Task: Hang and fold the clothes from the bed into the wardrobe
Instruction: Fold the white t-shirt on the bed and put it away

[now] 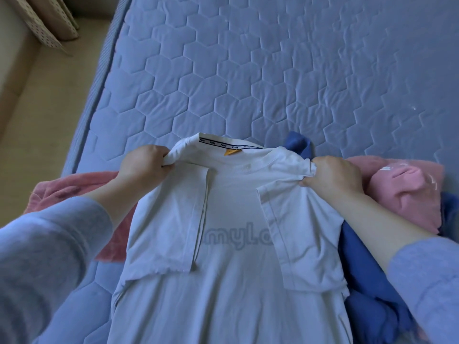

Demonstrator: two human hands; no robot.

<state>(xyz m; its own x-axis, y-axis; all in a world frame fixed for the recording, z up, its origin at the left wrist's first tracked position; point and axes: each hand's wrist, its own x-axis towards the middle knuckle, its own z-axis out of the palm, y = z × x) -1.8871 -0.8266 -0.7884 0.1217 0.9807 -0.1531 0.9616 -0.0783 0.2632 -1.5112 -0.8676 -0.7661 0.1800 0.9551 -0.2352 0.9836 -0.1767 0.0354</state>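
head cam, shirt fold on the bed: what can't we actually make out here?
- White T-shirt hem: cut off by the bottom edge, head view.
- Its chest print: shows through faintly, flanked by the folded-in sleeves; only "myL" readable.
- Blue garment: mostly under the shirt and right hand; type unclear.
- Pink garment: bunched; white print unreadable.
- Left hand fingertips: buried in the shoulder fabric.
- Wardrobe: out of frame.

white t-shirt (231,269) shows "myLo" through its fabric; neck tape (223,144) lettering too small to read
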